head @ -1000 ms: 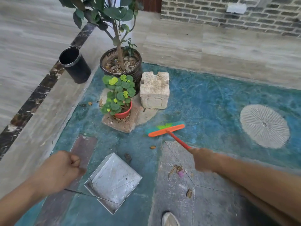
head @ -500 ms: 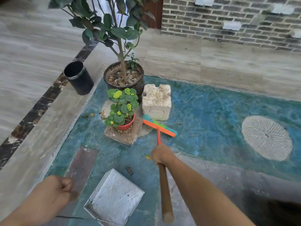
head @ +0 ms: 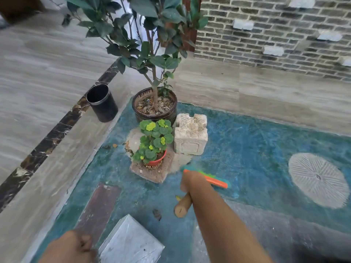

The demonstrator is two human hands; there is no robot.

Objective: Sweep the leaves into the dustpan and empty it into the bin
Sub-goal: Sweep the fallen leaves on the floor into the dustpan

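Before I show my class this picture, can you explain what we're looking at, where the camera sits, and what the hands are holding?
No machine here: a person wears a camera on the head, looking down at their own two hands. The right hand grips a broom by its wooden handle, its blurred head on the blue floor. The left hand is closed beside a metal dustpan, apparently holding its handle. A dry leaf lies near the dustpan. Beyond stand two potted plants, a stone block and a black bin.

Blue-green floor [head: 256, 149]: dustpan [head: 131, 242], dark leaf [head: 157, 214], stone block [head: 190, 137], large plant pot [head: 154, 109].
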